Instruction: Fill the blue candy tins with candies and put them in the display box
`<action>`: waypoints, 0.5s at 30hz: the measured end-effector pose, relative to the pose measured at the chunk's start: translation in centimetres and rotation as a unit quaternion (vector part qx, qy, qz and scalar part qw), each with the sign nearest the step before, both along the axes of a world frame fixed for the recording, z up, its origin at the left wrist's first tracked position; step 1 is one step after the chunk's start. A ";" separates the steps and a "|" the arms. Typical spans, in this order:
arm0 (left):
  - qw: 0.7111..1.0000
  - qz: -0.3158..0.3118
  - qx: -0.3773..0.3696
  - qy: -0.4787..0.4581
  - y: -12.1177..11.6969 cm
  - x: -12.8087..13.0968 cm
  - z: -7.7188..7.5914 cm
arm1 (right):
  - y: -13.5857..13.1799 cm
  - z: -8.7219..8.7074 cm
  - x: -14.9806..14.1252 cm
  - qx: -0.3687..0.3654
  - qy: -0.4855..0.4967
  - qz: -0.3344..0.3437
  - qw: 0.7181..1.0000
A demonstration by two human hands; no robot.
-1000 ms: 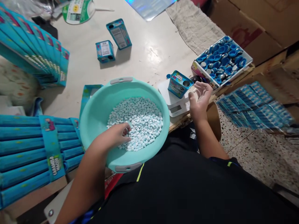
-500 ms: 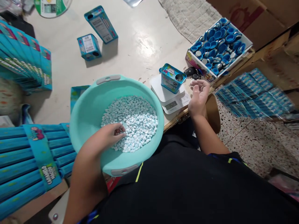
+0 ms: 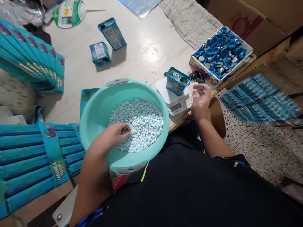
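The left hand (image 3: 113, 137) is down in a teal plastic bowl (image 3: 93, 132), on a big pile of small white-blue candies (image 3: 142, 126). Its fingertips are pinched close together, but I cannot tell if they hold any. The right hand (image 3: 201, 101) is up, with its fingers curled and a bit apart, and it looks empty. It is just beside a kitchen scale (image 3: 163, 88) at the table's (image 3: 151, 47) front edge. A blue tin (image 3: 177, 81) sits on the scale. Lots of candies seem left. Blue cartons (image 3: 30, 154) lie by the bowl. A cardboard box (image 3: 201, 70) of blue lids (image 3: 220, 52) looks full. Farther back, a short tin (image 3: 99, 53) and a tall tin (image 3: 112, 34) lie on the white table top.
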State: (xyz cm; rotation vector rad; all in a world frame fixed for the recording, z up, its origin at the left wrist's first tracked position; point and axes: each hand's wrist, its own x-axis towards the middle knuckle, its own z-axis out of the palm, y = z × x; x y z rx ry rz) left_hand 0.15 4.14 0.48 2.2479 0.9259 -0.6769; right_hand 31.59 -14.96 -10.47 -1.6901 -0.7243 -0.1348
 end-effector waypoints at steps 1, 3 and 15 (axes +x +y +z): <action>1.000 0.004 0.006 -0.011 -0.1 0.0 0.2 | -0.2 0.8 -0.6 0.012 -0.030 -0.002 0.999; 0.999 0.014 0.015 -0.042 -0.3 0.0 0.5 | -0.5 3.1 -2.4 0.039 -0.103 0.018 0.994; 0.992 0.014 0.036 -0.123 -1.3 -0.7 0.5 | 5.4 14.2 -13.2 -0.543 -0.259 0.488 0.633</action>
